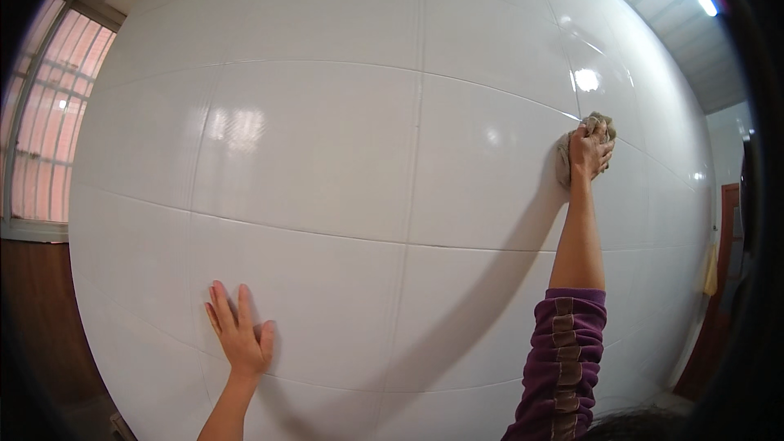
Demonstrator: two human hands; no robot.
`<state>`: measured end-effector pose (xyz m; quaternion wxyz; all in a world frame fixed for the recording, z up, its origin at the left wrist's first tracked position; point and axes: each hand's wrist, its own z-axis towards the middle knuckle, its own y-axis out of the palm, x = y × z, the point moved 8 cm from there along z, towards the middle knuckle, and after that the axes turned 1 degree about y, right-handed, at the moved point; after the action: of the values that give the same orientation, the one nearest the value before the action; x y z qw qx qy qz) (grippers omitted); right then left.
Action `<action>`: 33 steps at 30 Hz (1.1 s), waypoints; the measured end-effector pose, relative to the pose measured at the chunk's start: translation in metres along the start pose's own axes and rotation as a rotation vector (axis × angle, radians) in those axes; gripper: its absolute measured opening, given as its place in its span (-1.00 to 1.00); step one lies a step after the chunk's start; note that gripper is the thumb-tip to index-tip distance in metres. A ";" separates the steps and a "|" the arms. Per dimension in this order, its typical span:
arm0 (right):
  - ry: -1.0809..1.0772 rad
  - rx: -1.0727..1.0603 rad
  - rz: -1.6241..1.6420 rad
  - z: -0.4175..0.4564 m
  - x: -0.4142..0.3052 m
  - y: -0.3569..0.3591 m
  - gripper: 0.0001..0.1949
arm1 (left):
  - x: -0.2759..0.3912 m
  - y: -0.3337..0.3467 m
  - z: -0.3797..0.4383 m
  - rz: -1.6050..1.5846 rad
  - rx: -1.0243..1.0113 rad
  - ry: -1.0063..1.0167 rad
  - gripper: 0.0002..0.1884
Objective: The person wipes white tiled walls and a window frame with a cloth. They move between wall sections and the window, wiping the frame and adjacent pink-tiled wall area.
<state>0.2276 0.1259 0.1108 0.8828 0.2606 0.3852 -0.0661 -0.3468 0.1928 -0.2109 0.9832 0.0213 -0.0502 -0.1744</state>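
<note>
A white glossy tiled wall fills most of the view, crossed by thin joint lines. At the upper right, my right hand presses a crumpled grey-brown cloth against the tiles, close to where two joints meet. Parts of the cloth stick out above and to the left of the fingers. Lower left, my left hand rests on the wall with its fingers spread and holds nothing. A purple sleeve with a brown stripe is pushed up near my right elbow.
Left of the wall is a barred window over a brown wooden panel. A lit lamp hangs at the ceiling, upper right. Far right are a yellow cloth and a reddish-brown door frame.
</note>
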 end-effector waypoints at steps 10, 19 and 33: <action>-0.924 -0.201 0.807 -0.259 -0.344 -0.075 -0.54 | 0.001 -0.001 -0.001 0.013 -0.026 -0.056 -0.40; -1.117 -0.511 0.938 -0.333 -0.356 -0.112 -0.43 | -0.002 0.001 0.003 -0.042 -0.005 -0.066 -0.43; -0.520 0.007 0.243 0.001 -0.128 0.015 -0.63 | -0.007 -0.003 -0.004 -0.066 -0.079 0.117 -0.46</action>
<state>0.1442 0.1275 0.2096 0.9525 0.2823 0.1117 -0.0258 -0.3542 0.1921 -0.2157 0.9782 -0.0055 0.0149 -0.2069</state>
